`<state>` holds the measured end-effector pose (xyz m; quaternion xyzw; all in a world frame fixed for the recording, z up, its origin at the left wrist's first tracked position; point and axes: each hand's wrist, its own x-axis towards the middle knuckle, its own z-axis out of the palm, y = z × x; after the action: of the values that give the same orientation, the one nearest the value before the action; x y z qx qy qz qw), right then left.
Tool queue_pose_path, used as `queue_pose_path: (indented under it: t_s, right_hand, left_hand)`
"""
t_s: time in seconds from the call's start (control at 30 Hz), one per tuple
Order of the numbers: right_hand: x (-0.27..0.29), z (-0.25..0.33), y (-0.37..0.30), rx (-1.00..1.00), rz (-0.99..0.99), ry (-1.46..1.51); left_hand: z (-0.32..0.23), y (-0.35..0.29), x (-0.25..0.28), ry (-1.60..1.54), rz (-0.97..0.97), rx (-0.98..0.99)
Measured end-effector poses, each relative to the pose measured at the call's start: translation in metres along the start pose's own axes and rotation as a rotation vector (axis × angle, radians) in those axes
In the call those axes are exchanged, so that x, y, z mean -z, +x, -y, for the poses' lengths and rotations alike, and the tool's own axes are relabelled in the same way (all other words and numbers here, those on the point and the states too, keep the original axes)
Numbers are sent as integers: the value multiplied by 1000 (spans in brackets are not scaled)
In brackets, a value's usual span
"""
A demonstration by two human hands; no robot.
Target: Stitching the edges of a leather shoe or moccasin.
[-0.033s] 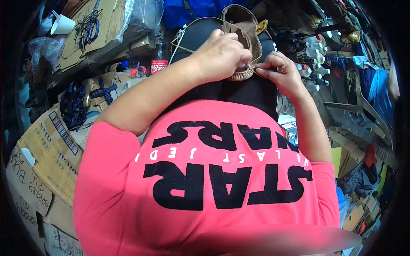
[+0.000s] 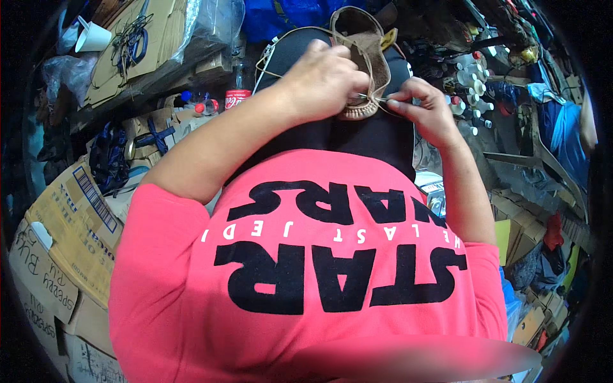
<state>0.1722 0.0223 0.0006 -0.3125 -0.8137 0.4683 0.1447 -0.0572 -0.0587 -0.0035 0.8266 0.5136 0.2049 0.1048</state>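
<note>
A brown moccasin-style shoe (image 2: 359, 111) rests on my black-clad lap, its puckered toe seam toward me and its open heel end away. My left hand (image 2: 327, 82) is closed just left of the toe, pinching a pale thin strand that looks like thread; whether a needle is on it I cannot tell. On the other side, my right hand (image 2: 424, 110) pinches the thread (image 2: 382, 100) between thumb and fingers, a little off the seam. A longer loop of the cord arcs over my left thigh and the shoe opening.
Flattened cardboard (image 2: 83, 217) lies at the left, with blue-handled pliers (image 2: 133, 48) and a white cup (image 2: 93, 37) farther up. Several white bottles (image 2: 471, 83) stand to the right. A red-labelled bottle (image 2: 237, 97) is near my left forearm. Blue cloth (image 2: 565, 127) hangs far right.
Both hands have drawn slightly apart, the right one to the right and the left one to the left. The thread between them at the toe seam shows more clearly.
</note>
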Motion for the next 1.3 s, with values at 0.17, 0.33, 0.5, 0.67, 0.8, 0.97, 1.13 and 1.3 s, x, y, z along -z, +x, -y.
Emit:
queue_pose_path:
  t_s: [0.17, 0.33, 0.5, 0.67, 0.8, 0.97, 1.13, 1.3]
  right_hand:
    - [-1, -7, -12, -140, -66, 167]
    - [10, -12, -31, -229, 21, 6]
    - [27, -7, -30, -127, -6, -8]
    - [31, -25, 6, -44, -133, -482]
    - [32, -1, 3, -68, -200, -412]
    - [1, 40, 7, 231, 144, -828]
    - [1, 32, 8, 199, 232, -790]
    - [28, -3, -18, 50, 131, -751]
  left_hand:
    - [3, -11, 5, -113, 97, 118]
    - [-7, 3, 6, -322, 208, 283]
    - [-5, 5, -4, -321, 191, 156]
    - [-4, 17, -1, -151, 225, 0]
    - [-1, 9, -7, -139, 207, 53]
    - [0, 5, -6, -110, 198, 12]
    - [8, -10, 2, 22, 64, -153]
    - [33, -57, 35, 177, 58, -20]
